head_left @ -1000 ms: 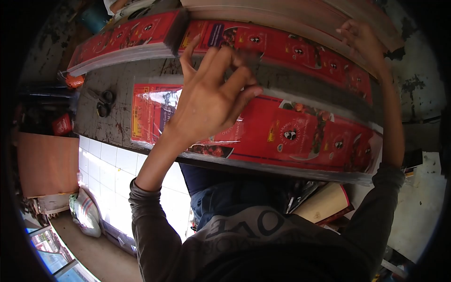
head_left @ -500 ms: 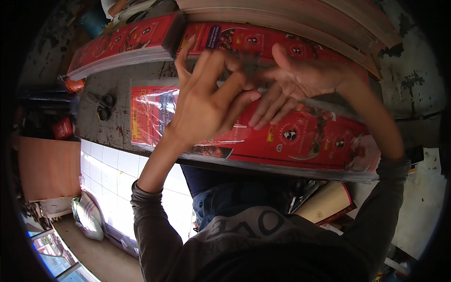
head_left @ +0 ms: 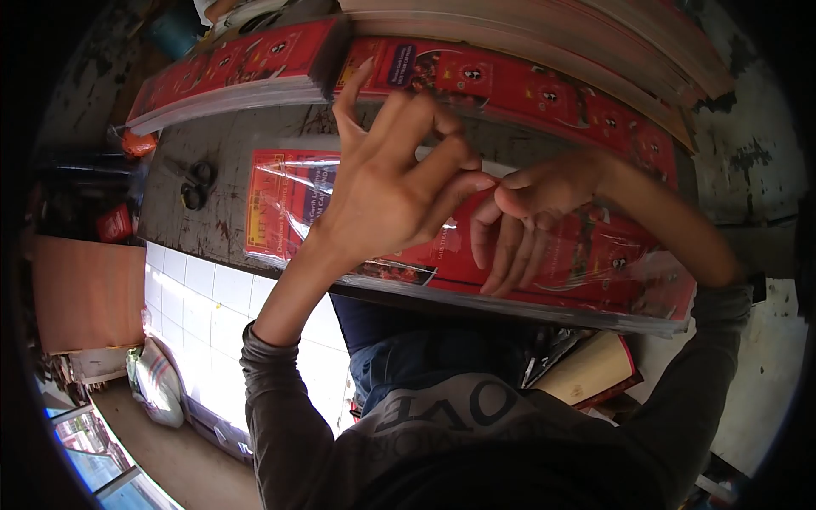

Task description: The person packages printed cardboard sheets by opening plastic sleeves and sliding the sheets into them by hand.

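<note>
My left hand (head_left: pixel 387 183) hovers over a stack of red printed sheets (head_left: pixel 357 268) covered in clear plastic. Its thumb and a finger are pinched together, while the little finger sticks up. Close against those fingertips is my right hand (head_left: pixel 540 208), its thumb and index finger brought together and the other fingers curled downward, slightly blurred. Anything between the fingertips is too small to make out. Beneath both hands the sheets lie along the near edge of the dark, worn table (head_left: pixel 229 140).
Black-handled scissors (head_left: pixel 194 183) lie at the table's left. Behind are another red stack (head_left: pixel 246 64) and a row of red sheets (head_left: pixel 544 89). Long pale boards (head_left: pixel 552 34) line the back. An orange bundle (head_left: pixel 138 142) sits by the left edge.
My right hand has turned from spread fingers to a pinch and dropped nearer the sheets. The left hand stays pinched, shifted slightly right in view, as the whole view has shifted a little.
</note>
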The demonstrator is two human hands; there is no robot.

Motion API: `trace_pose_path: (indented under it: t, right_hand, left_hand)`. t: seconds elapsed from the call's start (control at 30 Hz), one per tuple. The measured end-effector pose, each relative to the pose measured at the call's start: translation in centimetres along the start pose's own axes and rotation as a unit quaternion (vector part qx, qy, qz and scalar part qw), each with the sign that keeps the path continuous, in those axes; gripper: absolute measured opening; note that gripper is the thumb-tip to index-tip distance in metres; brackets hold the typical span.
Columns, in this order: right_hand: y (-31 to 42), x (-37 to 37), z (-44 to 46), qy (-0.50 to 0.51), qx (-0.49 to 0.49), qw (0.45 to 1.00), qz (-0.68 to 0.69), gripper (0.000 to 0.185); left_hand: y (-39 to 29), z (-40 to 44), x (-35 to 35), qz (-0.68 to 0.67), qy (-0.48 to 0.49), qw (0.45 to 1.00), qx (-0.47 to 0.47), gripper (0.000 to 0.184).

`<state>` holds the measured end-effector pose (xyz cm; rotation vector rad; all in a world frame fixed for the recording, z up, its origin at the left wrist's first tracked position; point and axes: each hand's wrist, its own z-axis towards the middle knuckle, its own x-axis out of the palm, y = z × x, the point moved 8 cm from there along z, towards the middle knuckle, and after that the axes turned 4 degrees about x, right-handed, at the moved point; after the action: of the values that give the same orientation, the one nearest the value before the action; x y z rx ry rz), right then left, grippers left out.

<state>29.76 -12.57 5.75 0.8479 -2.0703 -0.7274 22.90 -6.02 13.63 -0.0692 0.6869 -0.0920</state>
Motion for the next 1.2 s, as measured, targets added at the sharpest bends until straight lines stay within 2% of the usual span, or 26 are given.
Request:
trace_pose_path:
  t: [0.2,0.27,0.3,0.37,0.4,0.47,0.5,0.53,0.6,0.67,0.7,0.73,0.77,0.8,0.87,0.9,0.93,0.97,1.0,1.07,1.13,1.17,1.2]
  right_hand:
    - [-0.2,-1.1,-0.5,-0.03,-0.04,0.998,-0.031,0.082]
    - [0.7,-1.7,-1.4,-0.103,-0.116,0.984,-0.088,0.072]
    - [0.6,-1.9,-2.0,-0.103,-0.116,0.984,-0.088,0.072]
    - [1.1,-4.4,-4.7,-0.213,-0.119,0.966,-0.087,0.07]
    - [1.2,-6.3,-7.5,-0.343,-0.146,0.926,-0.053,0.066]
    - [0.2,-9.5,-14.9,-0.479,-0.259,0.839,0.008,0.055]
    - [-0.5,-10.3,-18.3,-0.553,-0.307,0.774,0.018,0.051]
    - [-1.2,-9.7,-21.2,-0.687,-0.305,0.659,0.01,0.044]
    - [-2.8,-6.5,-24.6,-0.801,-0.293,0.522,0.001,0.037]
    - [-5.8,-3.8,-27.1,-0.839,-0.229,0.492,-0.036,0.028]
    - [-7.7,-2.7,-28.5,-0.856,-0.203,0.473,-0.047,0.024]
    - [-9.0,-1.5,-29.1,-0.872,-0.192,0.449,-0.048,0.022]
    - [-10.5,0.9,-29.6,-0.905,-0.12,0.405,-0.048,0.027]
    - [-11.4,4.0,-29.5,-0.932,-0.048,0.357,-0.048,0.033]
    - [-12.7,9.3,-28.5,-0.94,-0.139,0.24,-0.197,0.047]
    - [-11.5,11.3,-26.6,-0.945,-0.117,0.196,-0.236,0.047]
    - [-9.3,12.7,-23.7,-0.944,-0.094,0.153,-0.275,0.047]
    - [-7.8,12.7,-20.8,-0.943,-0.072,0.184,-0.266,0.05]
    - [-6.4,12.3,-18.0,-0.934,-0.064,0.223,-0.272,0.051]
    - [-3.9,10.2,-10.7,-0.878,-0.058,0.36,-0.309,0.059]
    - [-1.5,8.2,-4.2,-0.796,-0.069,0.474,-0.371,0.072]
    - [-0.3,7.6,-1.3,-0.739,-0.083,0.517,-0.424,0.075]
    - [-0.4,6.9,-0.6,-0.742,-0.083,0.516,-0.42,0.075]
  left_hand:
    - [0.0,-0.1,0.3,0.006,0.011,1.0,0.005,0.022]
    - [0.2,0.0,0.4,0.01,0.008,1.0,-0.004,0.021]
    - [0.2,0.0,0.5,0.01,0.009,1.0,-0.004,0.021]
    - [0.4,0.1,0.4,0.015,0.005,1.0,-0.015,0.02]
    - [0.3,0.1,0.3,0.016,0.004,1.0,-0.011,0.02]
    - [0.3,-0.2,0.7,0.047,0.012,0.999,-0.024,0.019]
    - [0.3,-0.3,0.8,0.047,0.01,0.999,-0.023,0.019]
    - [0.5,-0.4,1.0,0.064,0.02,0.997,-0.029,0.019]
    - [0.7,-0.6,1.3,0.08,0.027,0.996,-0.034,0.019]
    - [1.6,-0.9,2.3,0.142,0.097,0.983,-0.065,0.024]
    - [1.5,-1.0,2.2,0.139,0.095,0.984,-0.061,0.024]
    - [2.2,-1.8,3.0,0.158,0.18,0.965,-0.11,0.033]
    - [2.8,-2.8,3.7,0.176,0.263,0.936,-0.154,0.042]
    - [2.2,-3.1,3.1,0.172,0.26,0.939,-0.146,0.042]
    - [1.0,-4.1,2.0,0.164,0.285,0.929,-0.171,0.064]
    - [0.1,-4.0,1.5,0.162,0.282,0.931,-0.164,0.064]
    - [-1.3,-4.3,2.0,0.106,0.323,0.931,-0.135,0.071]
    - [-2.6,-4.6,2.6,0.05,0.366,0.923,-0.106,0.078]
    - [-3.0,-4.6,3.0,0.049,0.366,0.924,-0.099,0.078]
    - [-5.6,-4.9,5.0,-0.065,0.406,0.911,-0.037,0.084]
    - [-5.8,-4.8,5.6,-0.055,0.401,0.914,-0.032,0.087]
    - [-5.4,-5.0,5.9,-0.035,0.408,0.911,-0.042,0.088]
    - [-5.0,-5.2,6.0,-0.018,0.418,0.907,-0.053,0.088]
